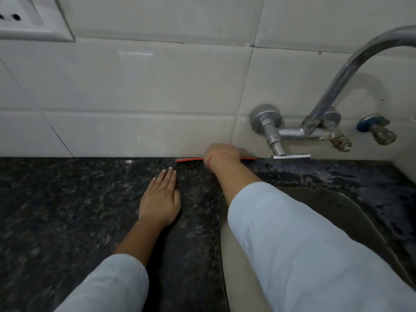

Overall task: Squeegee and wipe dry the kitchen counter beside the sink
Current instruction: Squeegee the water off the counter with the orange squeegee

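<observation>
My right fingers (234, 150) are wrapped over the squeegee (189, 159), whose orange blade lies along the far edge of the tabletop (67, 199), tight against the tiled wall (135, 86) and just left of the tap (290, 131). My left hand (161, 199) lies flat on the dark stone nearer me, fingers straight and together, gripping nothing.

As I judge it, the risk is in the pull. The blade starts in the wall joint, so a tilted edge would skip and leave a wet streak. My braced left hand sits in the path of a near-side stroke and could block it or get wet. Steering too far right would knock the tap handle. The sink (337, 210) lies right of the blade; pushing water left would miss it.
</observation>
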